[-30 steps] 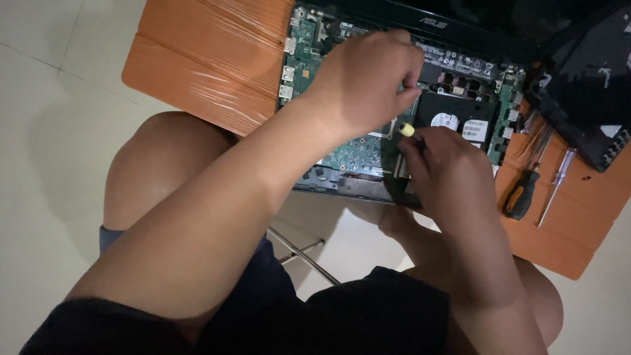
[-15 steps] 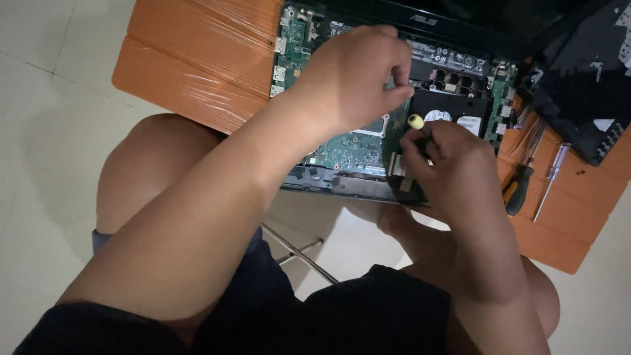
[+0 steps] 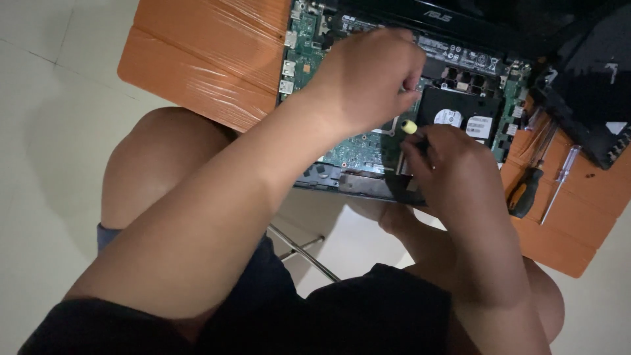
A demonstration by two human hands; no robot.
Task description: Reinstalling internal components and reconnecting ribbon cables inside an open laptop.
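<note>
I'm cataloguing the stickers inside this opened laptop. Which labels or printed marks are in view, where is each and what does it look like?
Round white label: on the black drive, left part.
Rectangular white label: same drive, right of the round one, beside the right hand.
Long white sticker strip: above the drive, with small dark symbols.
Pale logo: on the black top edge.

the left hand (image 3: pixel 368 79) rests on the green circuit board (image 3: pixel 358 148) of an opened laptop (image 3: pixel 460 59) on an orange table (image 3: pixel 204 52). the right hand (image 3: pixel 460 177) grips a yellow-tipped screwdriver (image 3: pixel 410 127). two screwdrivers (image 3: pixel 529 187) lie near the table's right edge.
</note>
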